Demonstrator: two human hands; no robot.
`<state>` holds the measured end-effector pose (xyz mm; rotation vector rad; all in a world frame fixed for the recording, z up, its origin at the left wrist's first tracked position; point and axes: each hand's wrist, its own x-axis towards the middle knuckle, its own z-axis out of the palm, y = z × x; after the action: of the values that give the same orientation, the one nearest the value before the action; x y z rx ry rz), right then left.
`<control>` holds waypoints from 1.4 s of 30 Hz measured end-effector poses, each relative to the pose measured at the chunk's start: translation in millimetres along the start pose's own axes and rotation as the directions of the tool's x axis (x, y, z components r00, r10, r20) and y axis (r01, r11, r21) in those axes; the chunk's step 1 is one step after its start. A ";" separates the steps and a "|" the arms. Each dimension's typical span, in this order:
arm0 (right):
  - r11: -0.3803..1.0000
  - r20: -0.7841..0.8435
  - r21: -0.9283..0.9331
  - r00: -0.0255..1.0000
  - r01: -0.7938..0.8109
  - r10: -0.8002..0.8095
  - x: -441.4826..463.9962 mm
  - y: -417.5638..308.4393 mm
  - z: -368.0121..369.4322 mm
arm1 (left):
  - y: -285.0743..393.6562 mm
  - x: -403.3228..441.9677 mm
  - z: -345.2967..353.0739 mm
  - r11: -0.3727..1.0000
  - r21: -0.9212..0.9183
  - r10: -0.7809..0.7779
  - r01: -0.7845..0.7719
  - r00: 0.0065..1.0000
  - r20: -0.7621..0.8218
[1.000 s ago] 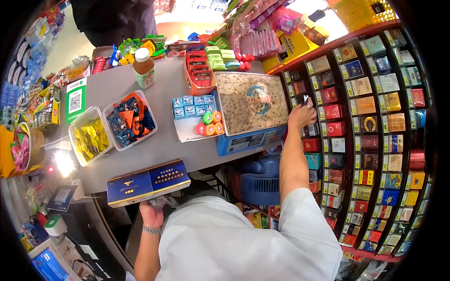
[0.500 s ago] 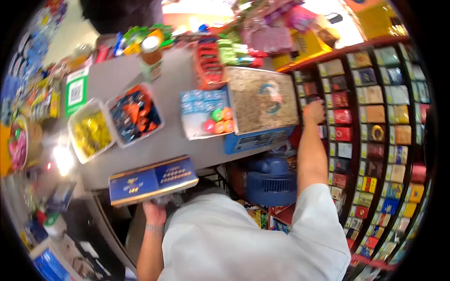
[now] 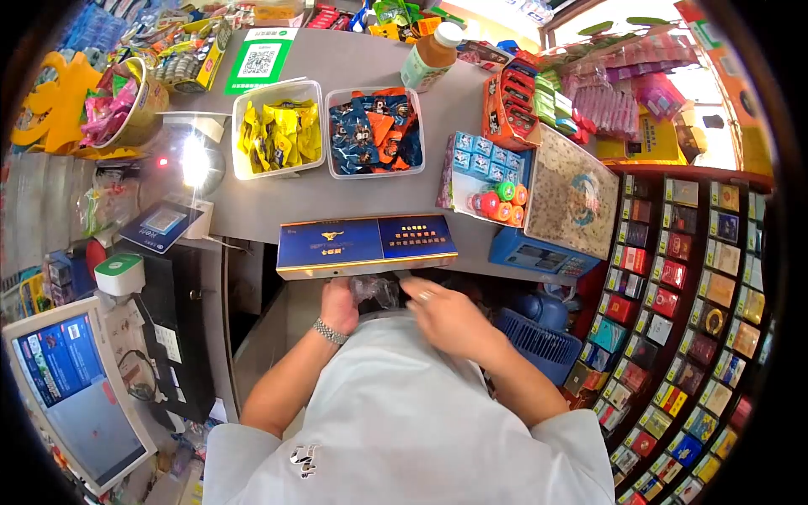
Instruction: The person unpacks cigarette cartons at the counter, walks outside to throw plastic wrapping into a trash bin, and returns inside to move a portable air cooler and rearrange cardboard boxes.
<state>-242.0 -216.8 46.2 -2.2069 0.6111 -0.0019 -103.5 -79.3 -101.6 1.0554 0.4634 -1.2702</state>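
Note:
A blue and gold carton [image 3: 366, 241] lies along the counter's front edge, close above both hands. My left hand [image 3: 339, 308] is closed at a crumpled piece of clear plastic wrap [image 3: 376, 291], just below the carton's front side. On the other side of the wrap is my right hand [image 3: 442, 315], its fingers bent and drawn together near the wrap and the carton's lower edge. What its fingertips hold, if anything, is hidden.
Tubs of yellow packets [image 3: 282, 137] and dark blue and orange packets [image 3: 376, 135] stand on the counter [image 3: 252, 198]. Nearby are a bottle [image 3: 431, 59] and a speckled box [image 3: 576, 189]. Shelves of small packs [image 3: 673, 273] rise at right; a monitor [image 3: 80, 391] stands left.
My right hand has come back from the pack shelves to beside my left hand. The view has swung, so the carton and counter appear farther right. My left hand stays just below the carton.

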 end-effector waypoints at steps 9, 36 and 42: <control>0.736 -0.141 -0.628 0.967 -0.254 0.214 74.5 48.7 28.6 | 9.8 -15.3 16.6 0.997 -0.044 -0.069 0.069 0.998 0.014; 0.229 -0.983 -0.110 0.140 -0.967 0.118 -120.1 288.1 -254.5 | -20.3 5.2 -28.5 0.995 -0.080 0.058 -0.052 0.996 0.067; 0.150 -0.975 0.033 0.001 -0.988 0.224 -111.3 284.5 -259.1 | -22.2 5.6 -36.3 0.997 -0.060 0.054 -0.050 0.996 0.072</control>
<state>-513.7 -510.8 32.7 -2.0330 2.9304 -0.4159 -113.1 -50.6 -132.0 0.9624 0.4115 -1.2379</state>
